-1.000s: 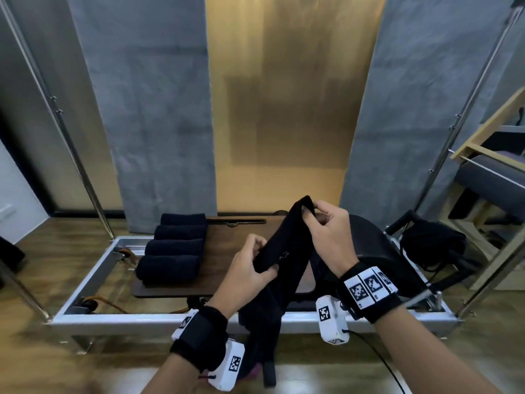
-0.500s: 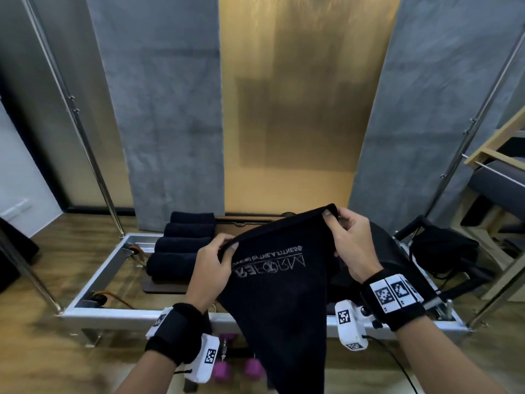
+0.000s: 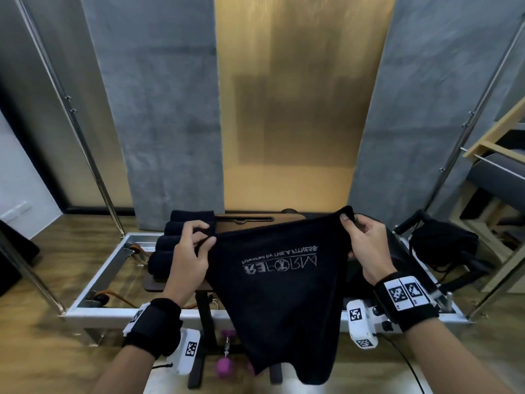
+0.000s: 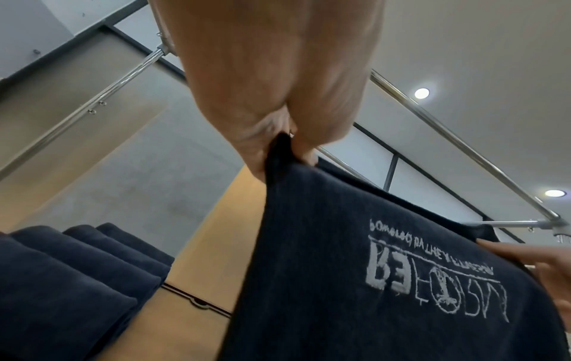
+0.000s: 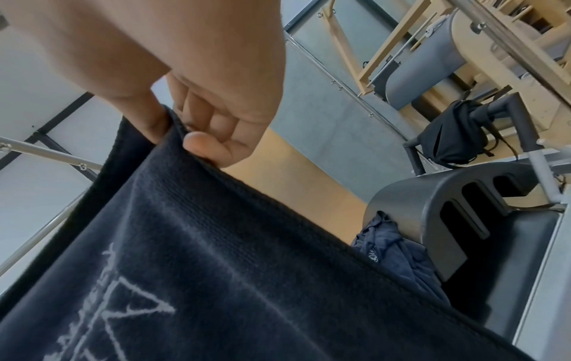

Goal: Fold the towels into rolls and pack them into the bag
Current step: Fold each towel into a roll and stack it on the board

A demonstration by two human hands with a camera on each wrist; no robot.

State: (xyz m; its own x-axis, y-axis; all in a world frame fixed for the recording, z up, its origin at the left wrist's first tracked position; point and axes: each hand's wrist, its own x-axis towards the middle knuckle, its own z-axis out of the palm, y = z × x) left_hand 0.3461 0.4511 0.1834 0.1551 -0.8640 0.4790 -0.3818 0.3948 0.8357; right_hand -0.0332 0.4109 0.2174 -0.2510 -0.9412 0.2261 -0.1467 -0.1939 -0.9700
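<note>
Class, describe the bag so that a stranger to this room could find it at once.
Start at the metal-framed bench in the room's middle and go to its far right end. There a black bag hangs slumped on a dark upright bar, apart from the rolled towels: shapeless, with dangling straps.

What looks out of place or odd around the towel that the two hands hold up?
The towel hangs with its embroidered logo upside down and mirrored, so its back faces the person. A crumpled towel lies unrolled against the grey arc barrel, unlike the neat rolled towels on the left.
</note>
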